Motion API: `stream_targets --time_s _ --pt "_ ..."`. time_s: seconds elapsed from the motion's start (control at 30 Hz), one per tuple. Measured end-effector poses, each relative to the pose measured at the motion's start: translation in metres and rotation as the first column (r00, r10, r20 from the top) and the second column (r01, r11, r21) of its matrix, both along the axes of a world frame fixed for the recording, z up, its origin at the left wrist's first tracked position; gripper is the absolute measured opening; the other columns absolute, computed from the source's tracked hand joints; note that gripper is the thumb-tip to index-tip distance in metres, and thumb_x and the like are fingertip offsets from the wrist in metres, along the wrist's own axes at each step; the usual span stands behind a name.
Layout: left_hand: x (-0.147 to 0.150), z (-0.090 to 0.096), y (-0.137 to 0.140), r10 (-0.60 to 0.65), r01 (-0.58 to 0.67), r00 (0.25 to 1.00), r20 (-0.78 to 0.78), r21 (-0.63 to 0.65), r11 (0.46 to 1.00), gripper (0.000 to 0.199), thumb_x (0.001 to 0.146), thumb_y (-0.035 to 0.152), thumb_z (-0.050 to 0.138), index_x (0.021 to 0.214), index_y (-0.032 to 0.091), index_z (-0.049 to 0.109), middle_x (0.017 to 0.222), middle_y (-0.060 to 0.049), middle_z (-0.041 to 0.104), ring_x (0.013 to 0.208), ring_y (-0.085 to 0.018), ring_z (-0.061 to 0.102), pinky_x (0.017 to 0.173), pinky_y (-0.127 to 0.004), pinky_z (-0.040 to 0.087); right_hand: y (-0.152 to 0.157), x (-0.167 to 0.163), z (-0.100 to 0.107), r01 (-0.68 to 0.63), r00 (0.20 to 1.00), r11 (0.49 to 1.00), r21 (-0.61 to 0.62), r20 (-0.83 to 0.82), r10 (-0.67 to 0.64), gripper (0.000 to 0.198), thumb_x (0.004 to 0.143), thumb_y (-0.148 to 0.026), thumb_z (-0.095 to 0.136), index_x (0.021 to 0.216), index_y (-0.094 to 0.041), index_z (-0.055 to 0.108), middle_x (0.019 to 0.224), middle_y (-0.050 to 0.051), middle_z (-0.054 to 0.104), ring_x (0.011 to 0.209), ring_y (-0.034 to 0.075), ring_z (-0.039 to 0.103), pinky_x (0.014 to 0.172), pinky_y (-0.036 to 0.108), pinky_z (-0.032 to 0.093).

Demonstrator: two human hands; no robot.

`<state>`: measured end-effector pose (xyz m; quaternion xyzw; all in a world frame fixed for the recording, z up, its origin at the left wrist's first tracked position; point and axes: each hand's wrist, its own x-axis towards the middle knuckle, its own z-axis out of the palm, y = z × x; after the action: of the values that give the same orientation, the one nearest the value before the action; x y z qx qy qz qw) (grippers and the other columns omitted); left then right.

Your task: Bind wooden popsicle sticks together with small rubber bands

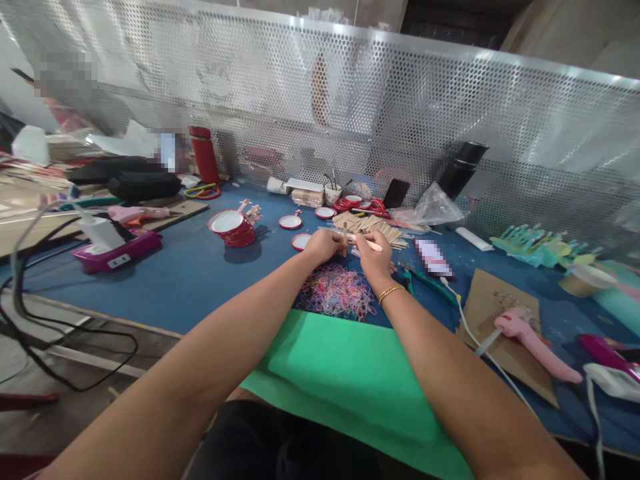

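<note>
My left hand (324,247) is closed on a small flat wooden stick (345,233) that stands upright at its fingertips. Close beside it, my right hand (374,257) is closed around a pale, pen-like stick (371,245), whose tip points toward the wooden one. Whether the two touch I cannot tell. Below both hands lies a heap of thin coloured rubber bands (340,291). Flat wooden sticks (393,230) are piled just behind my right hand. A round red-rimmed white disc (301,241) is partly covered by my left hand.
Stacked red-rimmed discs (233,230) stand left on the blue table (200,273). Pliers (430,285), a phone (433,258) and a pink glue gun (537,340) lie right. A purple power strip (117,250) sits left; a perforated metal screen (280,87) closes the back.
</note>
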<state>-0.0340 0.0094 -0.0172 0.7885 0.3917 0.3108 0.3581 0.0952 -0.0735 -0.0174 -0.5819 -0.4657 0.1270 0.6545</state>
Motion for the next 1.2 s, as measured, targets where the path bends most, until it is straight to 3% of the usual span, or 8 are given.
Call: stream_targets --time_s 0.2,0.5,0.77,1.07,1.2 --pt "-0.0002 -0.0007 0.002 -0.025 0.025 1.0 -0.005 0.036 0.999 0.024 0.076 0.03 0.063 0.06 0.015 0.072 0.06 -0.003 0.068 0.055 -0.01 0.057 0.054 -0.02 0.041 -0.0032 -0.0041 0.0041 -0.05 0.997 0.999 0.006 0.051 0.05 0.024 0.073 -0.043 0.058 0.066 -0.021 0.056 0.061 -0.003 0.059 0.061 0.014 0.052 0.06 0.026 0.041" --pt "0.001 0.0001 0.0007 0.035 -0.036 0.999 0.033 0.018 0.999 0.022 0.07 0.034 0.072 0.059 0.016 0.073 0.059 -0.004 0.068 0.055 -0.013 0.058 0.056 -0.022 0.044 -0.0021 -0.0003 0.0018 0.011 1.0 1.0 -0.012 0.004 -0.011 0.023 0.072 -0.043 0.058 0.068 -0.021 0.056 0.063 -0.002 0.062 0.062 0.015 0.054 0.062 0.027 0.043" --pt "-0.0003 -0.0004 0.0015 -0.017 0.016 1.0 0.016 0.022 1.0 0.026 0.075 0.034 0.066 0.058 0.014 0.071 0.06 -0.003 0.068 0.054 -0.01 0.056 0.054 -0.02 0.041 -0.0052 -0.0052 0.0049 -0.036 0.996 0.999 -0.007 0.076 0.036 0.023 0.074 -0.043 0.058 0.066 -0.021 0.056 0.063 -0.002 0.06 0.064 0.015 0.054 0.063 0.027 0.043" --pt "0.0007 -0.0035 0.0045 0.001 -0.001 1.0 0.009 0.001 1.0 0.023 0.074 0.035 0.067 0.063 0.015 0.073 0.062 -0.004 0.069 0.056 -0.011 0.058 0.056 -0.021 0.043 -0.0024 0.0 0.0016 -0.003 1.0 1.0 -0.015 0.003 0.004 0.024 0.073 -0.044 0.058 0.068 -0.021 0.056 0.063 -0.003 0.062 0.063 0.015 0.054 0.062 0.027 0.043" --pt "0.0002 -0.004 0.0053 -0.016 0.016 1.0 0.007 0.01 1.0 0.023 0.074 0.033 0.066 0.061 0.015 0.072 0.062 -0.004 0.068 0.056 -0.012 0.057 0.055 -0.021 0.043 -0.0029 -0.0028 0.0031 -0.025 0.999 1.0 -0.003 0.045 0.025 0.023 0.073 -0.043 0.058 0.066 -0.021 0.055 0.063 -0.002 0.061 0.062 0.015 0.054 0.061 0.027 0.042"
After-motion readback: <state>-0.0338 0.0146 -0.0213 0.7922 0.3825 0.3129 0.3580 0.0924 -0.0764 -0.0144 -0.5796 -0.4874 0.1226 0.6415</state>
